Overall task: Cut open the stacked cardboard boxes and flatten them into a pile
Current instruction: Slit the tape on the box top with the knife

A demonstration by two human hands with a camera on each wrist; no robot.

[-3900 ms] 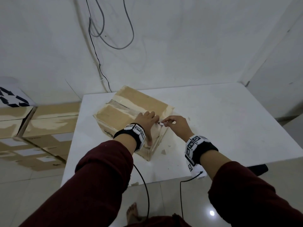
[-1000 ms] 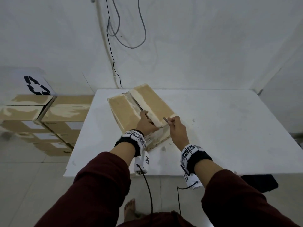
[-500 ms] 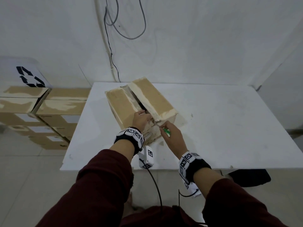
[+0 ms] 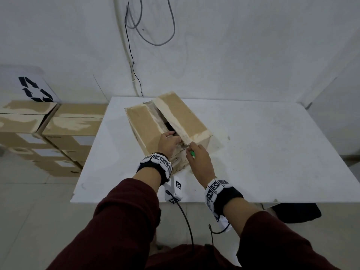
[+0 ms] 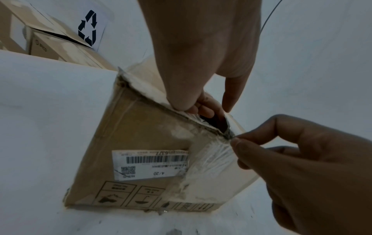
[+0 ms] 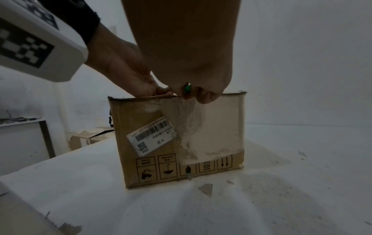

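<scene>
Cardboard stacked boxes (image 4: 58,133) stand left of white table (image 4: 272,152).

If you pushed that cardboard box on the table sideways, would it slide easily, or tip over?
The cardboard box would probably slide rather than tip: it sits low and wide on the smooth white table. It may be fairly light, since dark space shows through the split top seam. Its flaps likely flex easily; the left hand has fingers hooked under one edge.

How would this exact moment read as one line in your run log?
box on table: top seam split | left hand: grips flap edge | right hand: holds green-handled cutter at near seam end
</scene>
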